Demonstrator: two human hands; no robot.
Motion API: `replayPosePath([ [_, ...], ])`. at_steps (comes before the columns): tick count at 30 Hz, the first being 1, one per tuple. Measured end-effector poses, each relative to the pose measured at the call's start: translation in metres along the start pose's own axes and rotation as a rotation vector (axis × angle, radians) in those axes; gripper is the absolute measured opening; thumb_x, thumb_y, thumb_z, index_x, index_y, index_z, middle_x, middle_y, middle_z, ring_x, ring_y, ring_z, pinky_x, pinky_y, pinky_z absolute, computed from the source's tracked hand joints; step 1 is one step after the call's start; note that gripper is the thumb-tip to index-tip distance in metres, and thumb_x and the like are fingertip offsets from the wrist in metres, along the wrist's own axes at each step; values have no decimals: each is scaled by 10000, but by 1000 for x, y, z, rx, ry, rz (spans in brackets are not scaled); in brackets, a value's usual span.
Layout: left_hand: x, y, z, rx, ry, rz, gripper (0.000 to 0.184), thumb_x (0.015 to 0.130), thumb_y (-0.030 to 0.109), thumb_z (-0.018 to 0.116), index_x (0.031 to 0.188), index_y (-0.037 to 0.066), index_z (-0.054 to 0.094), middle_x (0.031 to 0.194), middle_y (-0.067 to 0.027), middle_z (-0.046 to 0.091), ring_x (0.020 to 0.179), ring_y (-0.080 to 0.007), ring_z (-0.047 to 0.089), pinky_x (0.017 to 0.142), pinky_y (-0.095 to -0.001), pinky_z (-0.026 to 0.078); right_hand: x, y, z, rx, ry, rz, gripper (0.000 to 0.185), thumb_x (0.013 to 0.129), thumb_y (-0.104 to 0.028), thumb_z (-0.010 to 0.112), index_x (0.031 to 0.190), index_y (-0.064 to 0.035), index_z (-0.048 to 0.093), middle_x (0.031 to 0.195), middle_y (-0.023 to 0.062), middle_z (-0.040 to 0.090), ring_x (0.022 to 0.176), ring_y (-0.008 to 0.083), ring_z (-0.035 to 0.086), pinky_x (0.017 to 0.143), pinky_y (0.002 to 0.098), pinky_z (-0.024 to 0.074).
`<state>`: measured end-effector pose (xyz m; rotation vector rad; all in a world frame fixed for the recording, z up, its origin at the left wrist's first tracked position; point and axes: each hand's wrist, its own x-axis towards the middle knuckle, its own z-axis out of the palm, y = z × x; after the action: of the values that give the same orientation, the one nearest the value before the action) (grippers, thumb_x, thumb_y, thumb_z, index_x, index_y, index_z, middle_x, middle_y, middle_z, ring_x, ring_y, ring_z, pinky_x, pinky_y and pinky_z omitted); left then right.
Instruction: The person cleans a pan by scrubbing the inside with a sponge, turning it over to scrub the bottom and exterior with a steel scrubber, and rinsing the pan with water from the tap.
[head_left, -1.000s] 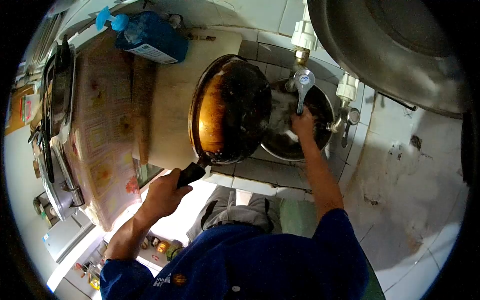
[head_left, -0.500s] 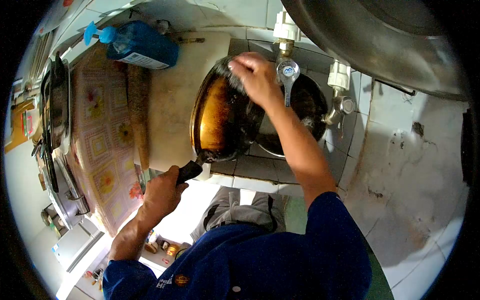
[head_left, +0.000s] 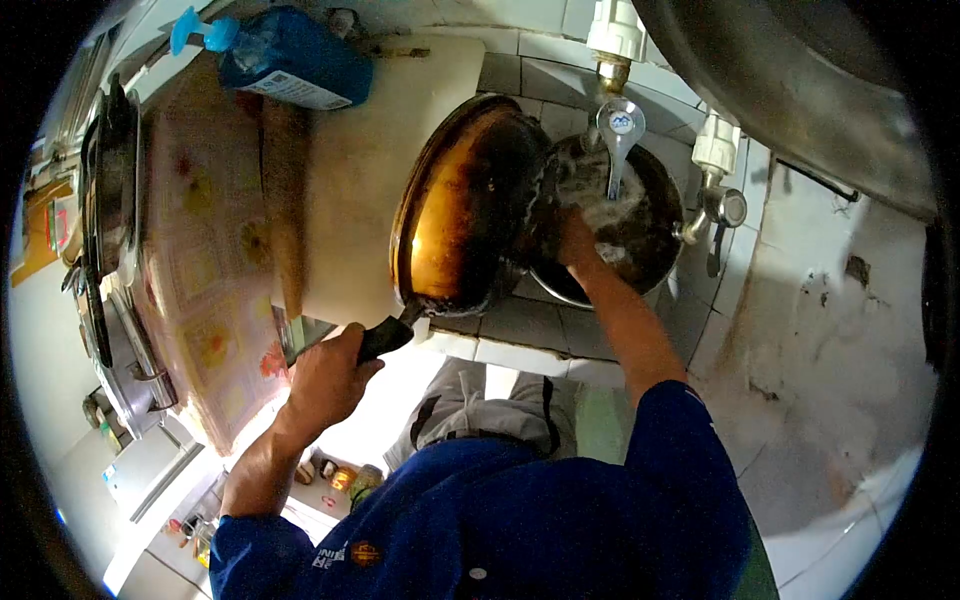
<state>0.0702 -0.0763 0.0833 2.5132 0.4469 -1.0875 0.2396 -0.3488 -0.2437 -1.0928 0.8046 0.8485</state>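
Note:
My left hand (head_left: 335, 375) is wrapped round the black handle (head_left: 385, 338) of a frying pan (head_left: 445, 215). The pan is tipped on its side, its brown, scorched underside facing up to the left and shining wet. Its right edge leans over a dark round basin (head_left: 665, 235) with water and suds in it. My right hand (head_left: 572, 240) reaches down into this basin, below the tap (head_left: 618, 135). Shadow and the pan's edge hide its fingers, so I cannot make out what they hold.
A blue pump bottle (head_left: 295, 60) lies near a pale cutting board (head_left: 350, 190) left of the pan. Patterned cloth (head_left: 200, 260) covers the surface farther left. A second tap (head_left: 725, 205) is on the right, and a large metal pan (head_left: 830, 90) hangs at upper right.
My right hand has left the pan's upper rim, where it pressed a grey scouring pad, and moved down right into the basin. My left hand keeps hold of the handle.

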Motion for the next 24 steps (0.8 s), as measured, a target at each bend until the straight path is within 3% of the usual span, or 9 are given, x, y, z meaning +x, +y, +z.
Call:
replayPosePath([
  [6,3,-4,2,-17,19,16,320,806,217,688,935,9,481,777,-251,621,774,-436,619,664,-505,474,-2,-23,-14,-1578,111,45,578,885,-320,566,1374,-43,434,1260,214,551,1094,341,570,925,430,450],
  [9,7,-4,0,-29,-20,-13,327,814,235,679,933,7,478,785,-249,621,793,-437,617,667,-503,469,-67,-45,-1,-1276,328,-249,423,823,-189,608,1187,19,552,991,200,639,855,325,629,795,403,495],
  [11,10,-9,0,-48,-18,-14,325,818,239,674,933,7,478,786,-250,619,800,-437,615,670,-500,467,-93,-34,-3,-972,418,-880,331,835,-161,577,1099,36,548,931,177,622,843,296,613,808,388,482],
  [12,10,-12,1,-60,-15,-14,324,823,242,669,933,6,477,787,-251,617,807,-436,614,673,-497,465,-142,-50,32,-859,333,-695,377,796,-98,550,1152,16,503,1065,212,601,952,338,605,862,385,465],
  [14,11,-14,-1,-84,-35,-14,320,825,240,666,933,6,477,790,-255,614,805,-437,611,672,-497,461,-175,-35,70,-528,85,-859,443,790,-48,509,1226,5,455,1140,175,573,1024,295,580,913,399,440],
  [16,13,-9,-5,-98,-62,0,316,828,239,663,933,6,476,792,-259,611,803,-439,609,671,-498,458,-179,-20,94,-834,0,-1188,483,840,-157,592,1278,-14,450,1048,213,525,1004,349,538,887,432,436],
  [18,11,-1,-10,-56,-64,-60,318,829,240,660,942,5,478,795,-264,606,799,-447,600,667,-504,452,-190,-28,116,-909,47,-1178,568,877,-386,622,1308,-46,476,991,186,472,933,313,492,770,412,416],
  [20,13,-8,-7,-49,-47,-31,320,829,240,660,947,5,479,795,-265,605,799,-449,600,666,-503,452,-159,-39,113,-916,141,-1301,542,878,-379,630,1288,-45,509,1012,184,478,936,306,496,778,419,420],
  [24,13,-3,-10,-55,-62,-29,322,828,238,661,962,6,483,801,-266,607,811,-450,603,669,-497,456,-97,-51,98,-557,233,-980,392,913,-327,592,1139,-6,592,1005,248,577,899,411,556,814,469,422],
])
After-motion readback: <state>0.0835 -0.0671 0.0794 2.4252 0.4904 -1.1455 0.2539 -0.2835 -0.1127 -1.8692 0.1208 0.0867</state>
